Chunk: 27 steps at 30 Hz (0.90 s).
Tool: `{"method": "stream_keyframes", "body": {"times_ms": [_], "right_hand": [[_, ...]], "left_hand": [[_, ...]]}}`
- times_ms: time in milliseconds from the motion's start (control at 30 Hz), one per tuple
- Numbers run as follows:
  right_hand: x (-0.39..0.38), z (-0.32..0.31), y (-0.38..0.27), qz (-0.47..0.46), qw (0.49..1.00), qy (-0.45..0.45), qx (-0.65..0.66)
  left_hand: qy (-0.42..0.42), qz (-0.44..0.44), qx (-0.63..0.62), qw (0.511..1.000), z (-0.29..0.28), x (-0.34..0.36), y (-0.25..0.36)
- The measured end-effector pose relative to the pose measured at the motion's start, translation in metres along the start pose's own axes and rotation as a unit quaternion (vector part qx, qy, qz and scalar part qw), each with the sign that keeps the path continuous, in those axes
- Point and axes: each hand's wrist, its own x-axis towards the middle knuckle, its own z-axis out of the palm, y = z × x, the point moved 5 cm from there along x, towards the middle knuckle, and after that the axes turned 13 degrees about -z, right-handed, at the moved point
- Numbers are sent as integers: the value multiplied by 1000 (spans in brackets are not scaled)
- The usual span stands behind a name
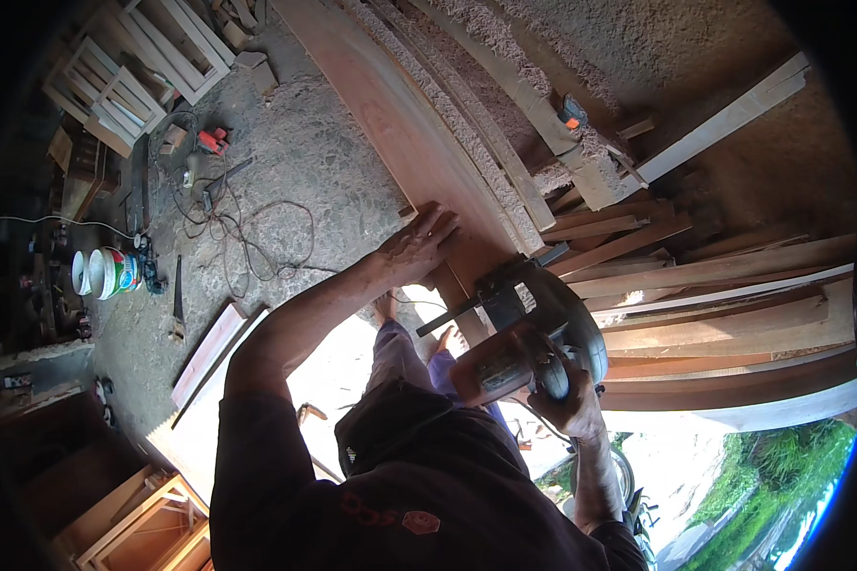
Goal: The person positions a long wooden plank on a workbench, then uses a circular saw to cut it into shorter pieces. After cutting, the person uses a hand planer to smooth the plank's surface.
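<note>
A long reddish plank (362, 114) runs from the top down toward me. My left hand (419, 243) lies on it near its left edge, fingers flat and slightly apart, just up and left of a circular saw (552, 324). The saw sits at the plank's lower end, with a straight bar sticking out to its left. My right hand (576, 409) grips the saw's rear handle. The blade is hidden from this view. A cord runs below the saw.
Stacked boards (714, 324) fill the right side. Wooden frames (190, 57), a red power tool (214, 141), tangled cords and white buckets (114, 272) lie on the concrete floor. My bare feet are below the plank. A motorbike and greenery show at lower right.
</note>
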Motion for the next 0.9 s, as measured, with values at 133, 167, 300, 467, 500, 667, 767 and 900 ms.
{"method": "stream_keyframes", "body": {"times_ms": [133,167,300,467,500,667,767,900], "right_hand": [[0,-2,-5,-76,995,52,-38],[2,-1,-6,-80,994,70,-38],[6,-2,-8,-32,995,87,-44],[7,-2,-2,37,998,45,-23],[8,-3,-2,26,999,44,-18],[7,1,6,22,999,19,21],[8,0,6,-3,999,22,33],[8,0,6,13,1000,11,15]], "left_hand": [[-4,-20,-43,999,18,0,1],[18,-25,-38,999,21,-2,2],[25,-26,32,999,33,-4,4],[13,-27,3,1000,32,-5,4],[3,-28,-6,1000,33,-4,3],[-5,-17,-40,999,43,-1,4],[25,-36,-28,999,43,-3,4],[20,-50,-34,998,39,-6,3]]}}
